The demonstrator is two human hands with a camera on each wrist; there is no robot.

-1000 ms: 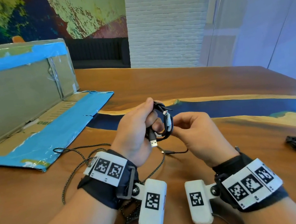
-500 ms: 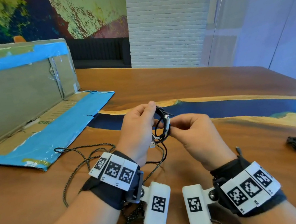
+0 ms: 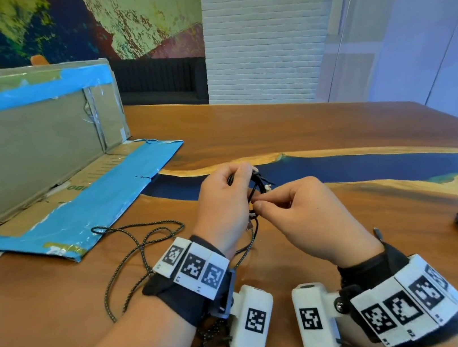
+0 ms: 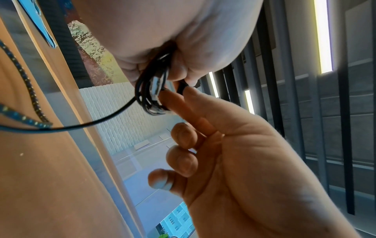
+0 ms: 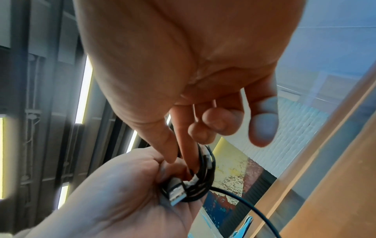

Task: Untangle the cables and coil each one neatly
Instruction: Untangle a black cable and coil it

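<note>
Head: left hand (image 3: 220, 204) grips black USB cable coil (image 3: 256, 188) above bench (image 3: 275, 136) centre; right hand (image 3: 302, 215) pinches it. Braided cable (image 3: 140, 246) loose at 9 o'clock.
Left wrist: right fingers (image 4: 179, 104) touch coil (image 4: 150, 95).
Right wrist: USB plug (image 5: 177, 193) sticks out from left grip.

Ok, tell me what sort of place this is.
Probably an office meeting room or lounge, not a workshop. A large wooden table with a blue resin river inlay fills the foreground, behind it a white brick wall, a colourful abstract mural and a dark bench sofa.
</note>
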